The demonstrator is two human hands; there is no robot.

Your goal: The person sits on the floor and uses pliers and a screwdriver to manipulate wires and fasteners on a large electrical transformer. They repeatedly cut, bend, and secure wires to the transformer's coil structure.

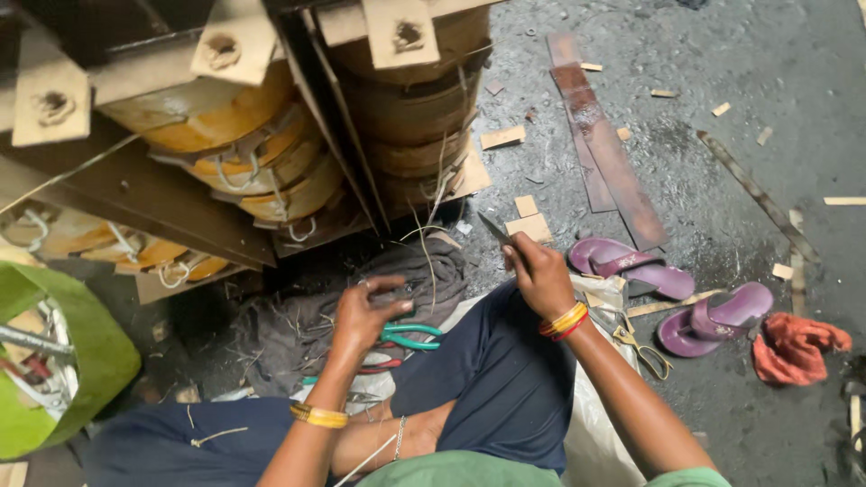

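Note:
My right hand point(538, 273) grips a thin dark blade-like tool point(493, 226) whose tip points up toward the base of the big wound coils point(415, 117). My left hand point(365, 313) rests on a grey rag point(298, 325) on the floor, fingers curled around something small that I cannot make out. Green-handled pliers point(410, 336) lie just right of that hand, by my knee. Bangles circle both wrists. I sit with legs folded in dark blue cloth.
Yellow-taped coils point(244, 153) in a dark metal frame fill the upper left. Purple sandals point(672, 293), scissors point(642, 350), an orange rag point(794, 347), rusty metal strips point(604, 144) and card scraps litter the floor at right. A green tub point(99, 361) sits at left.

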